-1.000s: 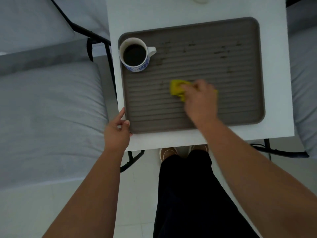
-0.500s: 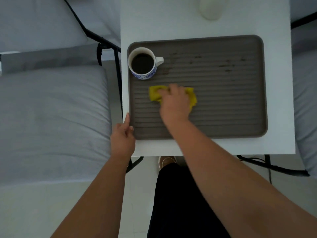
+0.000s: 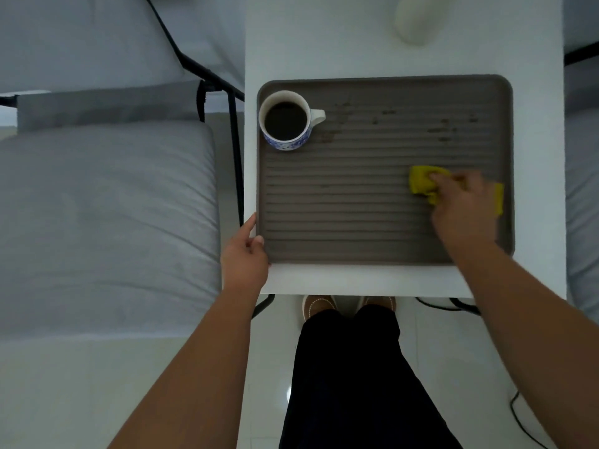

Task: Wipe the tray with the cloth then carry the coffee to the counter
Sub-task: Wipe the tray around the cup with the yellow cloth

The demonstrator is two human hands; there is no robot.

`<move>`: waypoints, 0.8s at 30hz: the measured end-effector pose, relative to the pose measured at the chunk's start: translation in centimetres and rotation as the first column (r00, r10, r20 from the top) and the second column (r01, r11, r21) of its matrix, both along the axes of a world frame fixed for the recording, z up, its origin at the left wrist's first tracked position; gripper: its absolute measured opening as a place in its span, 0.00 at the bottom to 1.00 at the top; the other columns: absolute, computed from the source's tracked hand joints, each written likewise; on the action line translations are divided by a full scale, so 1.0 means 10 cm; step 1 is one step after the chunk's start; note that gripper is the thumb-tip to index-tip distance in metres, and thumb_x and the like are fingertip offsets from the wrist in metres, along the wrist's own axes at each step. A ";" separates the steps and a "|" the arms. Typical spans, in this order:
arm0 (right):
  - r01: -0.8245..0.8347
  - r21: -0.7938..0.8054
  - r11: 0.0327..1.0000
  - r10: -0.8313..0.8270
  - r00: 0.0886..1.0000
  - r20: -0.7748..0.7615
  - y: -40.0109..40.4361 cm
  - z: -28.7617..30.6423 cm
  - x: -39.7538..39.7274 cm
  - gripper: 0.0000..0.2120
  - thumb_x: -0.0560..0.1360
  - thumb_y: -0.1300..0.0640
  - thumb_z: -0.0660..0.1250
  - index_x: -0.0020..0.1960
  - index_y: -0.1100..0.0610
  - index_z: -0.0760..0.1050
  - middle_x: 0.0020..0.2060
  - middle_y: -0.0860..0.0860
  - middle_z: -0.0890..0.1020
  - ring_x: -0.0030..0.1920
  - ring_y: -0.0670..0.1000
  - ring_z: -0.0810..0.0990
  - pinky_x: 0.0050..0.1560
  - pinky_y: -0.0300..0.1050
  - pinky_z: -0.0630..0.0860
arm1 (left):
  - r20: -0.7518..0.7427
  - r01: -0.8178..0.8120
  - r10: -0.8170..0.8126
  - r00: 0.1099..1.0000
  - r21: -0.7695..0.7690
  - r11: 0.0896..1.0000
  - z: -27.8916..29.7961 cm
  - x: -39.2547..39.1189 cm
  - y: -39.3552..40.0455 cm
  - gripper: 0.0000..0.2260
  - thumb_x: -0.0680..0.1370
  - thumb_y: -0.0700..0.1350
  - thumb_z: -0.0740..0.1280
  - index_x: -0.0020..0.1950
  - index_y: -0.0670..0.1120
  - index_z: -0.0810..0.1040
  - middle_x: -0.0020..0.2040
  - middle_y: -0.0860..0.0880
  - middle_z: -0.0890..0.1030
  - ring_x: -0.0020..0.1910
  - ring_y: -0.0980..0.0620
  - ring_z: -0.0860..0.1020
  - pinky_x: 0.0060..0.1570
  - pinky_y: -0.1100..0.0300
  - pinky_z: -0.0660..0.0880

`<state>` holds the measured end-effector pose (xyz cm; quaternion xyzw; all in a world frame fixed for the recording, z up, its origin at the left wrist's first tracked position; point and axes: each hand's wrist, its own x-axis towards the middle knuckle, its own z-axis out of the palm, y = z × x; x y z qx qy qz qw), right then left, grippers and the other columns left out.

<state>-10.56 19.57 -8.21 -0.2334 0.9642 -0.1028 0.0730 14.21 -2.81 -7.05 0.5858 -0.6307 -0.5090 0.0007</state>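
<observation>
A brown ribbed tray (image 3: 340,222) lies on a white table (image 3: 324,40). A white-and-blue mug of black coffee (image 3: 287,120) stands in the tray's far left corner, its handle pointing right. Dark stains dot the far part of the tray. My right hand (image 3: 465,205) presses a yellow cloth (image 3: 421,183) flat against the tray near its right edge. My left hand (image 3: 244,254) holds the tray's near left corner, thumb on the rim.
A pale rounded object (image 3: 416,17) stands at the table's far edge. A grey cushioned chair (image 3: 103,215) with a black frame sits left of the table, another cushion at the right. My legs and shoes (image 3: 348,306) are below the table's near edge.
My right hand has swept the cloth from the tray's left middle across to its right side. My left hand has stayed at the near left corner. The view has shifted slightly.
</observation>
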 end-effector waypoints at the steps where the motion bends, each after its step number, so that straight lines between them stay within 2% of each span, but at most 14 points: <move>1: 0.062 -0.002 0.998 -0.062 0.998 0.016 0.10 0.01 -0.05 0.18 0.71 0.66 0.63 0.60 0.57 0.78 0.54 0.68 0.74 0.48 0.70 0.74 0.49 0.62 0.75 | -0.011 -0.005 0.006 1.000 0.016 1.000 0.01 0.00 0.00 0.21 0.82 0.38 0.58 0.72 0.56 0.70 0.40 0.52 0.75 0.41 0.52 0.77 0.48 0.52 0.82; 5: 0.309 -0.029 0.951 -0.307 0.950 0.049 0.00 0.02 -0.05 0.17 0.75 0.56 0.60 0.62 0.55 0.77 0.54 0.66 0.73 0.51 0.68 0.74 0.56 0.57 0.73 | -0.028 -0.033 0.035 0.999 0.054 0.998 0.03 -0.01 0.00 0.21 0.82 0.38 0.57 0.72 0.57 0.70 0.42 0.53 0.76 0.41 0.55 0.77 0.46 0.57 0.81; 8: 0.391 -0.016 0.920 -0.386 0.915 0.117 -0.40 0.02 0.24 0.16 0.77 0.53 0.58 0.62 0.52 0.75 0.54 0.57 0.73 0.55 0.62 0.73 0.52 0.50 0.71 | -0.021 -0.008 0.009 1.000 0.058 0.998 0.03 0.00 -0.01 0.22 0.82 0.38 0.57 0.74 0.57 0.68 0.44 0.53 0.78 0.42 0.55 0.78 0.49 0.55 0.81; 9: 0.364 -0.008 0.931 -0.359 0.920 0.157 -0.56 0.04 0.37 0.16 0.76 0.52 0.57 0.61 0.50 0.74 0.54 0.53 0.73 0.56 0.59 0.73 0.51 0.48 0.70 | -0.020 0.012 -0.011 1.000 0.056 0.998 0.02 0.01 -0.01 0.22 0.82 0.38 0.56 0.74 0.57 0.67 0.47 0.53 0.80 0.44 0.56 0.79 0.50 0.54 0.81; 11: 0.166 0.018 0.986 -0.166 0.968 0.189 -0.90 0.05 0.64 0.19 0.73 0.57 0.59 0.63 0.49 0.72 0.58 0.54 0.72 0.59 0.58 0.71 0.54 0.52 0.71 | -0.021 0.040 -0.039 0.999 0.052 0.998 0.00 0.02 -0.02 0.22 0.83 0.38 0.56 0.74 0.57 0.67 0.53 0.50 0.82 0.46 0.54 0.80 0.51 0.52 0.81; 13: -0.007 0.027 1.000 0.002 0.978 0.206 -1.23 0.09 0.87 0.22 0.73 0.62 0.61 0.67 0.52 0.70 0.61 0.58 0.71 0.61 0.60 0.69 0.57 0.53 0.69 | -0.015 0.045 -0.045 0.999 0.044 0.998 -0.02 0.02 -0.02 0.22 0.82 0.39 0.56 0.74 0.57 0.67 0.48 0.48 0.82 0.46 0.47 0.81 0.50 0.49 0.81; 15: -0.151 0.029 0.988 0.142 0.968 0.205 -1.49 0.15 1.02 0.21 0.75 0.62 0.60 0.68 0.55 0.69 0.62 0.60 0.70 0.62 0.61 0.68 0.57 0.52 0.68 | -0.011 0.039 -0.039 0.999 0.041 0.998 -0.03 0.02 -0.02 0.22 0.82 0.39 0.56 0.74 0.56 0.68 0.45 0.46 0.83 0.48 0.41 0.82 0.50 0.48 0.82; 18: -0.376 0.046 0.925 0.362 0.913 0.188 -1.70 0.17 1.17 0.19 0.77 0.60 0.59 0.67 0.57 0.68 0.65 0.60 0.68 0.64 0.61 0.66 0.58 0.51 0.67 | -0.013 0.026 -0.026 1.000 0.053 0.998 -0.01 0.00 0.00 0.22 0.82 0.38 0.55 0.74 0.55 0.67 0.42 0.48 0.82 0.47 0.41 0.82 0.50 0.48 0.81; 21: -0.460 0.051 0.886 0.445 0.878 0.178 -1.66 0.17 1.07 0.19 0.77 0.60 0.59 0.68 0.55 0.68 0.66 0.60 0.67 0.64 0.61 0.66 0.58 0.53 0.66 | -0.005 0.016 -0.016 1.000 0.037 0.999 -0.01 -0.01 0.02 0.22 0.82 0.38 0.55 0.74 0.55 0.67 0.41 0.51 0.81 0.45 0.43 0.82 0.50 0.47 0.81; 24: -0.439 0.041 0.898 0.429 0.892 0.142 -1.36 0.13 0.82 0.20 0.73 0.62 0.63 0.65 0.55 0.73 0.62 0.61 0.71 0.58 0.63 0.70 0.53 0.54 0.68 | 0.017 0.022 -0.022 1.000 0.017 1.000 -0.01 -0.01 0.02 0.22 0.82 0.39 0.56 0.74 0.56 0.67 0.42 0.49 0.81 0.45 0.44 0.82 0.49 0.49 0.82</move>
